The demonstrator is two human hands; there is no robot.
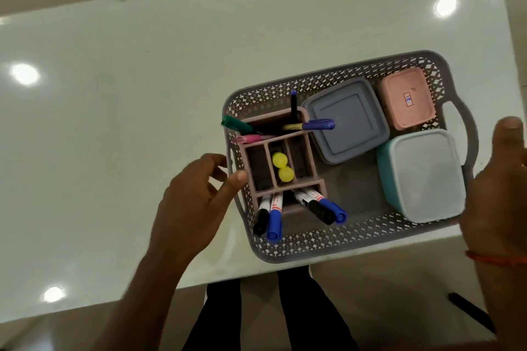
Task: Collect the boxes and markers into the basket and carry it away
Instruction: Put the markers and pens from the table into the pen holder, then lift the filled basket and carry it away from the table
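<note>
A grey perforated basket [313,248] stands on the white table near its front right corner. Inside it lie a grey-blue lidded box [346,118], a pink box [407,97] and a teal box [425,177]. A mauve divided organizer [310,157] in the basket's left half holds several markers [274,218] and two yellow-capped items [281,167]. My left hand [194,202] hovers at the basket's left handle with fingers loosely spread, thumb close to the rim. My right hand [502,194] is open beside the right handle [467,134].
The white glossy table [142,94] stretches left and back from the basket. Its front edge runs just below the basket. A dark marker-like object [470,315] lies on the floor at lower right. My legs [285,316] stand below the table edge.
</note>
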